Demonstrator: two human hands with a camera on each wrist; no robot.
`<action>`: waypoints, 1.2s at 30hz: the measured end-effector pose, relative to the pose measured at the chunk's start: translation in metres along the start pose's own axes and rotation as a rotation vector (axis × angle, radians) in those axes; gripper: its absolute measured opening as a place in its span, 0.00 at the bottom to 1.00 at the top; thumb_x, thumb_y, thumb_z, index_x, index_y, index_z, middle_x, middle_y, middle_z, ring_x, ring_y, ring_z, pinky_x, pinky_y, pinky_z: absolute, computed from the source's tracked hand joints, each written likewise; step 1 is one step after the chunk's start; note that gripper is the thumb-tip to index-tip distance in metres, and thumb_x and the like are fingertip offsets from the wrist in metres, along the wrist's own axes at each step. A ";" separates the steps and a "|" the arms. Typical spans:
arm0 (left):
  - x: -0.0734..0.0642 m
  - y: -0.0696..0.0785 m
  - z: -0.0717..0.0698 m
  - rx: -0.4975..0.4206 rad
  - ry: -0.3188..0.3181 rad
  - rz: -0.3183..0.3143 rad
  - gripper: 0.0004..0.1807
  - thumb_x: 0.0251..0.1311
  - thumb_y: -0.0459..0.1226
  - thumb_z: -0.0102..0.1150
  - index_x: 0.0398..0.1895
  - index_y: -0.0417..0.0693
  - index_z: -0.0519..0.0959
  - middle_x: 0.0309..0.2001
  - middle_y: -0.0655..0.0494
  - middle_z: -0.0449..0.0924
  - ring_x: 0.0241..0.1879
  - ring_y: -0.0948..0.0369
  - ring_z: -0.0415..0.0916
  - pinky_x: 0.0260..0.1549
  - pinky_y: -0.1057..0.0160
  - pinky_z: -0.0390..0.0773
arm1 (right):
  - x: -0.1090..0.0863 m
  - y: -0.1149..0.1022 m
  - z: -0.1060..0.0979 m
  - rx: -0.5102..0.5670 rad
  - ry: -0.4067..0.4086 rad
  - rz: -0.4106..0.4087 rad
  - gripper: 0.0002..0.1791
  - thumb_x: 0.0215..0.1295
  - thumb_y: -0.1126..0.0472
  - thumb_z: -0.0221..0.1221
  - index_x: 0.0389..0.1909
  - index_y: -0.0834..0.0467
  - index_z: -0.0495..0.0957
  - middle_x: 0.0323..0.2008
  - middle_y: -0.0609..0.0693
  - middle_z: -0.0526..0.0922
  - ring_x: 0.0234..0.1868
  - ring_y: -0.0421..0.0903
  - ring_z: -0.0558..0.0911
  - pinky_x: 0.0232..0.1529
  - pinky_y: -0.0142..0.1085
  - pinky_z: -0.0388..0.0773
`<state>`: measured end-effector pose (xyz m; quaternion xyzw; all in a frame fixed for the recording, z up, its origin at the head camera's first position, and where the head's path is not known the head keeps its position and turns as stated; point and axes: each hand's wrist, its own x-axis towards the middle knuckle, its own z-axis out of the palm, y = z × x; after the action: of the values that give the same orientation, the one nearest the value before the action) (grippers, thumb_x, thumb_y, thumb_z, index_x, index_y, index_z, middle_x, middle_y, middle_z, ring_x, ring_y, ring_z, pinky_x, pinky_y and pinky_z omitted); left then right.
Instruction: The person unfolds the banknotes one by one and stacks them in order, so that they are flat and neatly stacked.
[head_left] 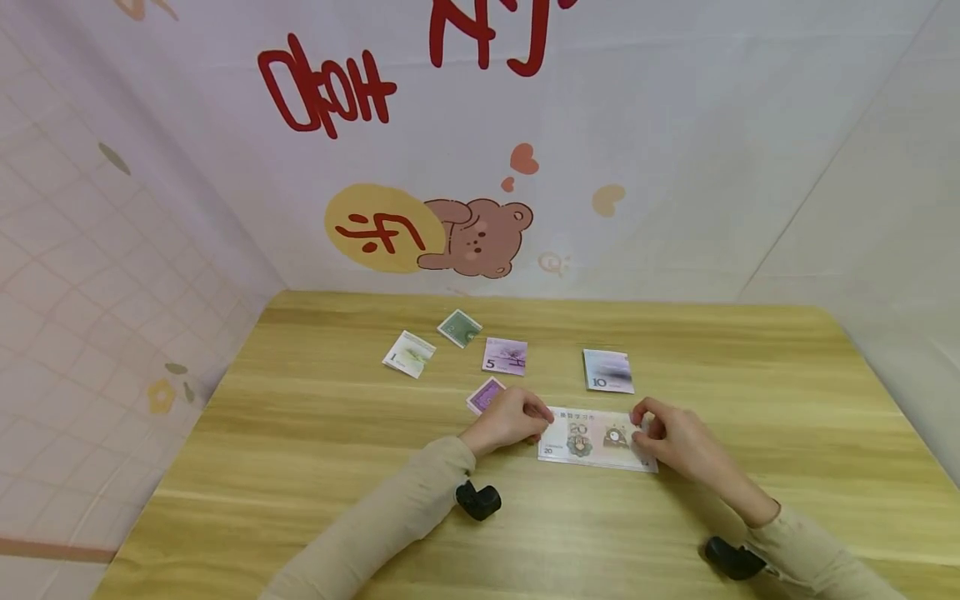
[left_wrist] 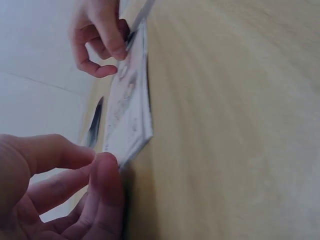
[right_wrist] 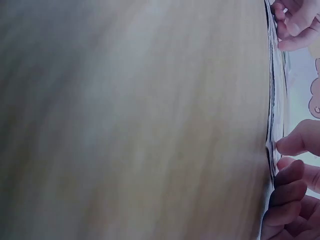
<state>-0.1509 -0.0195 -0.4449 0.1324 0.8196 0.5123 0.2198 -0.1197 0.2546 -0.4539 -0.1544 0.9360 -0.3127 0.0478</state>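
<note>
A thin stack of paper play banknotes [head_left: 598, 443] marked 20 lies at the front middle of the wooden table. At its left end my left hand [head_left: 508, 418] pinches the corner between thumb and fingertips; the left wrist view shows this hand [left_wrist: 75, 185] up close. My right hand [head_left: 684, 442] grips the right end, thumb on the face and index finger at the far edge. Seen edge-on in the right wrist view, the banknotes [right_wrist: 273, 100] show several layers. Partly behind my left hand is a small purple note [head_left: 486, 393].
Folded or small play notes lie farther back: one marked 1 [head_left: 409, 355], a green one [head_left: 460, 328], a purple 5 [head_left: 506, 357] and a bluish 10 [head_left: 608, 372]. A printed cloth [head_left: 675, 167] hangs behind the table [head_left: 315, 450].
</note>
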 end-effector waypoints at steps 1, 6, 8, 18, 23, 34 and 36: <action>0.000 0.000 0.000 0.003 0.000 -0.003 0.05 0.57 0.25 0.59 0.33 0.31 0.83 0.21 0.49 0.79 0.19 0.63 0.74 0.20 0.70 0.75 | 0.000 0.000 0.001 0.005 -0.002 0.006 0.11 0.57 0.67 0.65 0.39 0.57 0.74 0.19 0.42 0.69 0.17 0.36 0.66 0.17 0.30 0.62; 0.004 0.006 -0.002 0.075 0.014 -0.020 0.05 0.58 0.30 0.60 0.30 0.36 0.84 0.17 0.50 0.78 0.17 0.65 0.70 0.17 0.72 0.68 | 0.002 0.001 0.003 0.017 0.013 0.012 0.11 0.56 0.68 0.65 0.37 0.57 0.74 0.19 0.42 0.70 0.18 0.37 0.67 0.19 0.30 0.63; 0.006 0.009 -0.003 0.103 0.011 -0.030 0.04 0.57 0.30 0.60 0.30 0.38 0.84 0.17 0.52 0.77 0.16 0.65 0.69 0.17 0.72 0.67 | 0.002 0.000 0.002 0.013 0.020 0.010 0.10 0.55 0.69 0.65 0.36 0.58 0.75 0.19 0.42 0.70 0.19 0.37 0.67 0.20 0.30 0.64; 0.018 0.023 -0.007 -0.026 -0.015 -0.067 0.12 0.61 0.32 0.59 0.46 0.35 0.79 0.29 0.45 0.82 0.24 0.59 0.76 0.27 0.63 0.79 | 0.004 -0.006 -0.008 0.047 -0.052 0.001 0.05 0.60 0.69 0.61 0.36 0.60 0.81 0.21 0.43 0.75 0.21 0.38 0.69 0.20 0.31 0.66; 0.024 0.026 -0.009 -0.114 -0.031 -0.047 0.15 0.60 0.30 0.56 0.50 0.32 0.77 0.33 0.38 0.82 0.28 0.54 0.78 0.32 0.59 0.81 | 0.005 -0.005 -0.011 0.073 -0.035 0.004 0.05 0.61 0.69 0.60 0.37 0.60 0.81 0.23 0.44 0.77 0.22 0.38 0.70 0.21 0.31 0.66; 0.033 0.030 -0.004 -0.171 -0.027 -0.043 0.22 0.60 0.32 0.58 0.59 0.36 0.72 0.40 0.45 0.81 0.38 0.50 0.80 0.38 0.59 0.80 | 0.018 0.002 -0.015 0.120 0.055 -0.010 0.09 0.64 0.67 0.60 0.44 0.64 0.81 0.34 0.51 0.84 0.34 0.48 0.81 0.32 0.35 0.77; 0.036 0.029 -0.003 -0.184 -0.014 -0.055 0.23 0.60 0.32 0.58 0.59 0.37 0.72 0.39 0.48 0.81 0.39 0.50 0.80 0.38 0.61 0.80 | 0.022 0.004 -0.015 0.127 0.078 -0.014 0.10 0.63 0.69 0.60 0.45 0.65 0.80 0.35 0.53 0.84 0.35 0.50 0.82 0.34 0.36 0.78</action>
<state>-0.1842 0.0073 -0.4256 0.0925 0.7707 0.5783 0.2509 -0.1442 0.2591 -0.4445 -0.1451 0.9144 -0.3775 0.0188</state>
